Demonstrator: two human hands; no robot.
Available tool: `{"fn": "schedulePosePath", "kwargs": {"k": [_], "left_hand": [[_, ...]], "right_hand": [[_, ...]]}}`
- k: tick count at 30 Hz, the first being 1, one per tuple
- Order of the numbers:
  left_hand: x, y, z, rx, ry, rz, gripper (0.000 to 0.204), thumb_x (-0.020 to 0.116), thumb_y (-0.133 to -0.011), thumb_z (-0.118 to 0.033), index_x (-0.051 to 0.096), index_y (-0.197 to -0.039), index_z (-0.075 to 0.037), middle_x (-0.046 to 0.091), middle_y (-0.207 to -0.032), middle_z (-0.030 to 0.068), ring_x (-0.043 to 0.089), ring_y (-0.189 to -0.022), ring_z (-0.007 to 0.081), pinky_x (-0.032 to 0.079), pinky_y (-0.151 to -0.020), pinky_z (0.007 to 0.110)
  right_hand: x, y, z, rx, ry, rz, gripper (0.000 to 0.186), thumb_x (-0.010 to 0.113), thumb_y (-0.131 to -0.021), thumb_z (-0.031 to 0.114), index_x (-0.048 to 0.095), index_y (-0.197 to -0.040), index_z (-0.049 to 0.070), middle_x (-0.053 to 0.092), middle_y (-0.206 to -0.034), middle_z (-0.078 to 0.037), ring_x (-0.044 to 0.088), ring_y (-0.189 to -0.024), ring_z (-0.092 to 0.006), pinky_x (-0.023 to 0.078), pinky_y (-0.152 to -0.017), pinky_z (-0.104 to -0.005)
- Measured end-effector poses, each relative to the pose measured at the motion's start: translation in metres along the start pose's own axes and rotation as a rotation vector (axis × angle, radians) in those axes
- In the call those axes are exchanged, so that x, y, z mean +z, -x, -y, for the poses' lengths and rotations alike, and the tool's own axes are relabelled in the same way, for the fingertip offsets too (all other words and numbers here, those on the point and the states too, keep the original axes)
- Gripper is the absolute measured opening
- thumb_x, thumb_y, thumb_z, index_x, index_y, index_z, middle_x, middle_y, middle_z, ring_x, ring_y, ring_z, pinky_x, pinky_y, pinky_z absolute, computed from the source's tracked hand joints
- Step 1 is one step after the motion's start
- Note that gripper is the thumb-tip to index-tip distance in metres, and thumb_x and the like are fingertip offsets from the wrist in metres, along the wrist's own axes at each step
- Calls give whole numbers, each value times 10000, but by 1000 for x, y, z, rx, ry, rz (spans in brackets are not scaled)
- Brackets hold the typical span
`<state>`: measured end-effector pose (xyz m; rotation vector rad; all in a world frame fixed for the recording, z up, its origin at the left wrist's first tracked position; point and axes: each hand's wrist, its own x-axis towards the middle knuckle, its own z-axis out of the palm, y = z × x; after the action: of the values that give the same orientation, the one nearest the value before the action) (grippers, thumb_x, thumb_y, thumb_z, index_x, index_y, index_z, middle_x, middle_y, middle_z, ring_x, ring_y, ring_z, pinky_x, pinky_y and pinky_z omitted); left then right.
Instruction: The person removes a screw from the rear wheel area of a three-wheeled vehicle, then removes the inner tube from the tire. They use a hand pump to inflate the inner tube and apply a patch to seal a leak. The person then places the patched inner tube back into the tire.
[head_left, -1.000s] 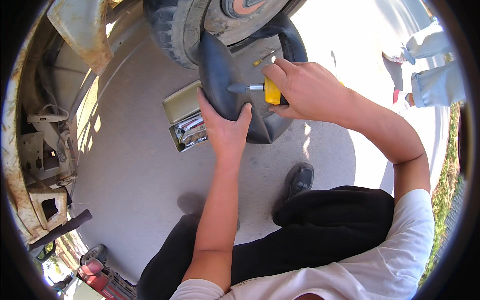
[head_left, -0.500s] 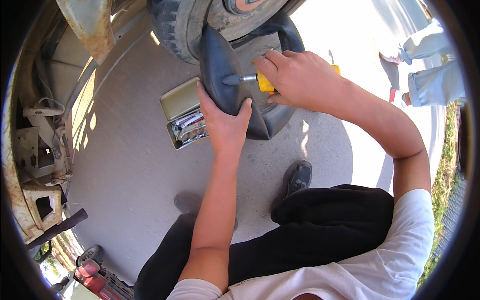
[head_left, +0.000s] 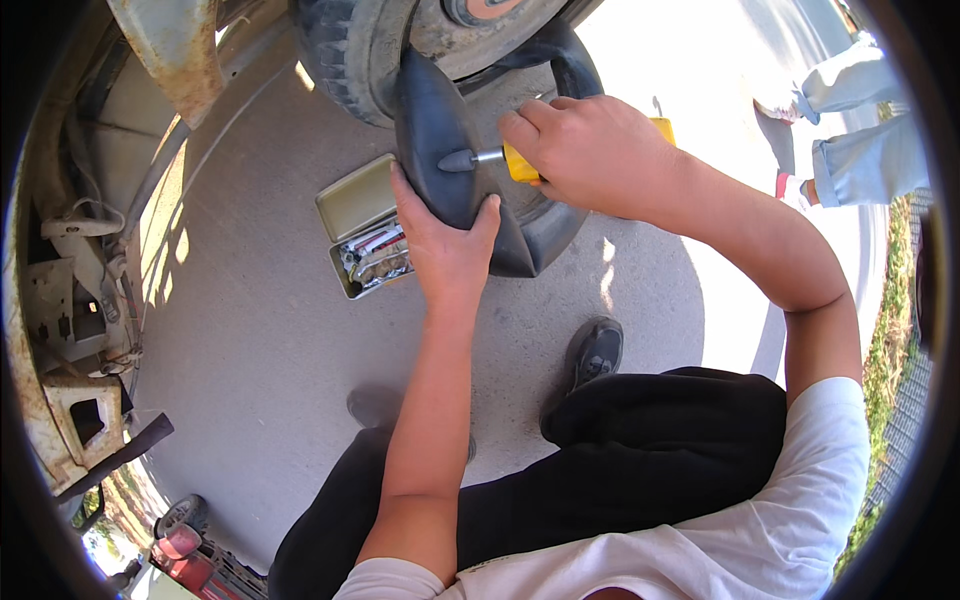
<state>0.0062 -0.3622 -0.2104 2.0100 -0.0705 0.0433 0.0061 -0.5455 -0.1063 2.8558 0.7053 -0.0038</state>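
Note:
My right hand (head_left: 600, 150) is closed around a yellow rotary grinder (head_left: 520, 166), its body mostly hidden by the fingers. The grinder's dark, cone-shaped tip (head_left: 458, 161) rests against, or just over, the black inner tube (head_left: 432, 125). Below that spot my left hand (head_left: 442, 235) grips the tube, thumb on the right side and fingers on the left. The tube bulges out of a wheel with a treaded tire (head_left: 345, 60) and loops round behind my right hand.
An open metal tin (head_left: 357, 203) holding tubes and small items lies on the pavement left of my left hand. Rusty vehicle parts (head_left: 80, 300) line the left side. A person's legs in light jeans (head_left: 865, 165) stand at the right. Bottom left is a red machine (head_left: 185, 560).
The grinder and my right hand have shifted slightly left, with the tip now further across the tube. My left hand keeps its hold.

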Motion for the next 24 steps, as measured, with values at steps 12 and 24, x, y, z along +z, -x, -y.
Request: {"fn": "schedulePosePath", "kwargs": {"k": [12, 24], "left_hand": [[-2, 1, -4, -34, 25, 26, 1061, 846, -711, -200, 196, -1522, 12, 428, -1424, 283, 480, -1276, 403, 405, -1071, 439], [-1, 1, -2, -59, 28, 21, 1073, 843, -700, -191, 191, -1525, 24, 450, -1401, 268, 491, -1266, 376, 401, -1072, 425]], "right_hand": [[-3, -4, 4, -24, -15, 20, 515, 823, -739, 233, 581, -1132, 5, 682, -963, -103, 732, -859, -245, 591, -701, -306], [-12, -13, 0, -44, 23, -2, 437, 792, -723, 170, 587, -1076, 12, 681, -941, -102, 729, -852, -245, 588, -673, -312]]}}
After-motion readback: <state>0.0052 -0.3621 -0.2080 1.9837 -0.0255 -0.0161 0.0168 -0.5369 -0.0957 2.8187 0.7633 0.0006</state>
